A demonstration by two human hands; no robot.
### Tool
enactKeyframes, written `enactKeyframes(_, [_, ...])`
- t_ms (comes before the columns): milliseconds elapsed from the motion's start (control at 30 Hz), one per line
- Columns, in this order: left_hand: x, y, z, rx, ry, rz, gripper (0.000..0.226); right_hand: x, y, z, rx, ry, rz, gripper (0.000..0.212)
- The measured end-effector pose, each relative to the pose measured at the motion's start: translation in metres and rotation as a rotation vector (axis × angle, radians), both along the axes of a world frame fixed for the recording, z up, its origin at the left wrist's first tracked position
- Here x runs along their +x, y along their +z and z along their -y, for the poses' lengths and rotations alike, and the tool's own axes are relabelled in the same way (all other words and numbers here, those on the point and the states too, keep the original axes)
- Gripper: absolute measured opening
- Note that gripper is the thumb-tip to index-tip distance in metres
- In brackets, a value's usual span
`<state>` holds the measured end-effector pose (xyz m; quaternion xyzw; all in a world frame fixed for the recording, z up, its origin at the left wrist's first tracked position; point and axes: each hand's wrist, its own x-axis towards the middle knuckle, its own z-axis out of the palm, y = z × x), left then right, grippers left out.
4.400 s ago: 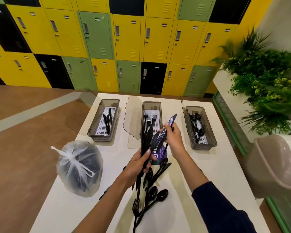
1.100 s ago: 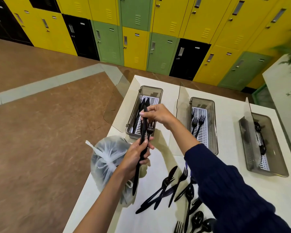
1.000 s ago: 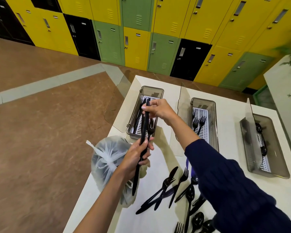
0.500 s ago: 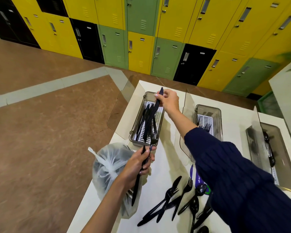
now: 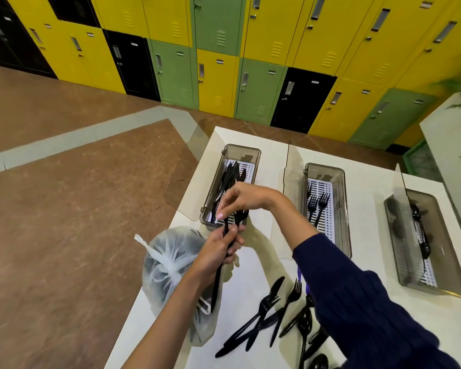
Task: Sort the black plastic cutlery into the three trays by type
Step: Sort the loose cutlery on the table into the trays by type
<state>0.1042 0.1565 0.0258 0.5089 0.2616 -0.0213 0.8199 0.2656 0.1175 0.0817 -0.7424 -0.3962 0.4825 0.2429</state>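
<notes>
1. Left hand [image 5: 218, 249] is curled round a small bundle of black cutlery [image 5: 216, 283] at mid-frame. It grips the handles, with fork tines sticking up just past the knuckles.
2. Right hand [image 5: 244, 197] arches over from above, its fingertips [image 5: 220, 215] at the bundle's top ends. Whether they have pinched a piece I cannot tell.
3. Behind the hands is the knife tray [image 5: 241, 151]. The fork tray [image 5: 325, 170] is at centre right and the spoon tray [image 5: 405, 262] at far right.
4. Loose cutlery [image 5: 266, 315] lies crossed on the white table [image 5: 367, 182] at lower centre, beside a knotted plastic bag [image 5: 168, 265].
5. These pieces look very light, thin, springy and smooth, so they probably slide against each other. Pinching one handle near its neck and drawing it out lengthwise should avoid tangling the tines.
</notes>
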Motion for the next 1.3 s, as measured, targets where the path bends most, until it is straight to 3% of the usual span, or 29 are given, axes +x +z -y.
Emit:
enactKeyframes(167, [0.003,0.006,-0.004,0.03,-0.008,0.003,0.024,-0.002,-0.004,0.005,0.038,-0.03,-0.056,0.009])
enactKeyframes(400, [-0.001,0.006,-0.003,-0.009,-0.01,0.015,0.025,0.006,-0.007,0.005,0.015,-0.06,0.026,0.016])
enactKeyframes(467, [-0.003,0.004,-0.002,-0.02,-0.013,0.018,0.026,0.011,-0.007,0.002,0.089,-0.181,0.052,0.013])
enactKeyframes(633, [-0.013,-0.002,-0.001,-0.026,-0.005,-0.007,0.028,0.034,-0.008,-0.017,0.337,-0.72,0.203,0.018])
enactKeyframes(733, [-0.017,-0.003,0.0,-0.018,0.001,-0.03,0.023,0.046,-0.004,-0.027,0.455,-0.899,0.304,0.022])
enactKeyframes(833, [-0.019,-0.003,0.003,-0.005,0.016,-0.035,0.023,0.049,-0.007,-0.032,0.45,-0.919,0.32,0.011])
enactKeyframes(967, [-0.019,0.002,0.006,0.032,0.063,0.0,0.02,0.035,-0.012,-0.022,0.333,-0.838,0.36,0.036])
enactKeyframes(1100, [-0.01,0.012,0.011,0.038,0.167,0.066,0.015,0.001,0.013,0.006,0.335,-0.749,0.003,0.04])
enactKeyframes(1200, [0.003,0.022,0.022,0.028,0.212,0.111,0.017,-0.026,0.023,0.034,0.364,-0.649,-0.071,0.031])
enactKeyframes(1300, [0.017,0.031,0.036,0.068,0.224,0.16,0.017,-0.039,0.028,0.056,0.548,-0.752,-0.112,0.012])
